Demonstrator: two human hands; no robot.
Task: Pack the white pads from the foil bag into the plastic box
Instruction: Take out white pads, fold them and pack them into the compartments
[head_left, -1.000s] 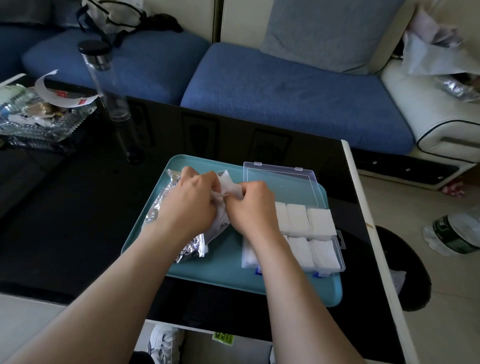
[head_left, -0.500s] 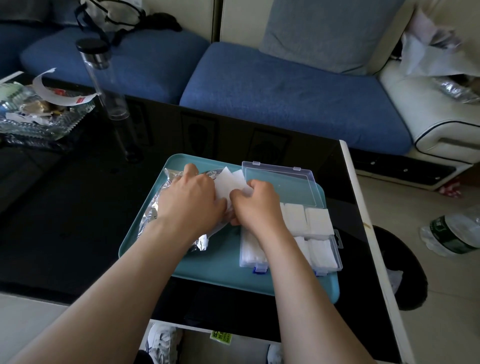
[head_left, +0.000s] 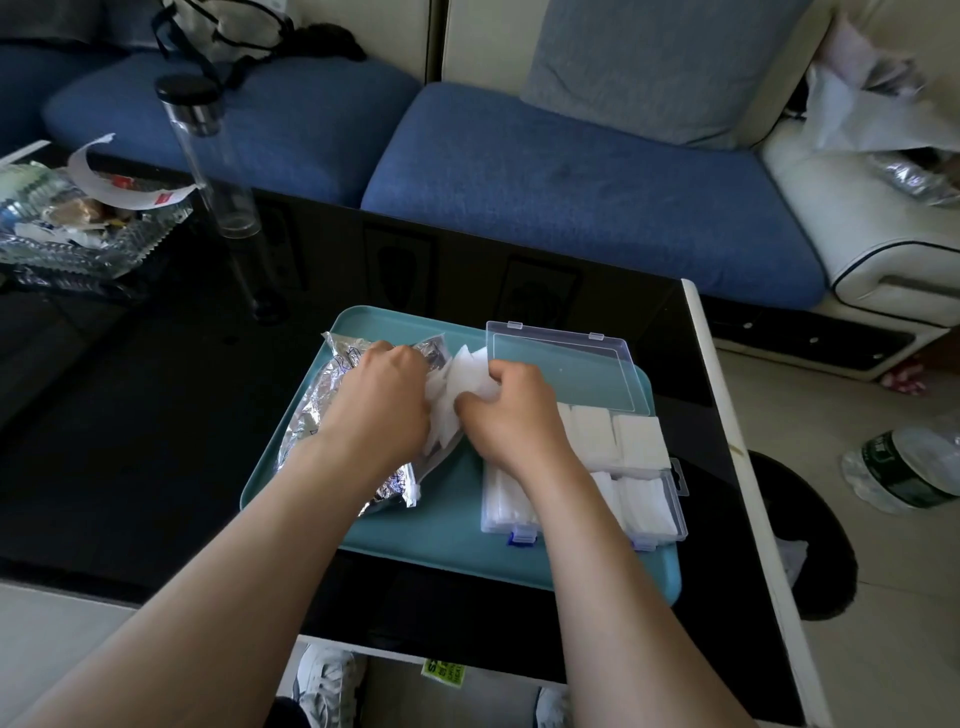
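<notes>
Head view: since a second ago, right hand (head_left: 511, 413) draws white pads (head_left: 467, 379) further out of foil bag (head_left: 311, 415), toward plastic box (head_left: 675, 519). Right hand pinches pad stack; left hand (head_left: 384, 397) grips bag mouth. Risk: loose stack fans, pads spill onto tray (head_left: 447, 540). Open lid (head_left: 566, 371) just behind hand; right compartments already filled.

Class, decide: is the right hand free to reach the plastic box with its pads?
Probably yes: the right hand grips white pads right beside the plastic box, its lid open, nothing between.

Blue sofa (head_left: 571, 187), black glossy table (head_left: 130, 415), tiled floor (head_left: 883, 623)
</notes>
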